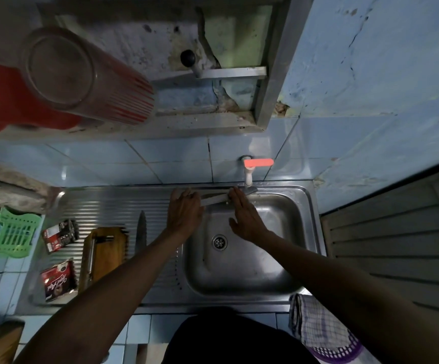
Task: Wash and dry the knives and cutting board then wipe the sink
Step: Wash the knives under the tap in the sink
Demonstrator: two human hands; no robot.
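Knife work under the tap: my left hand grips the long steel-bladed knife over the steel sink, right hand flat-fingered on the blade. Wet, slippery, I'd guess; hold by the handle.

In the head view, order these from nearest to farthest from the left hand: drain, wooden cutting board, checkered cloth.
From the left hand:
1. Drain, in the basin, to its right.
2. Wooden cutting board, on the drainboard, left.
3. Checkered cloth, near right corner.
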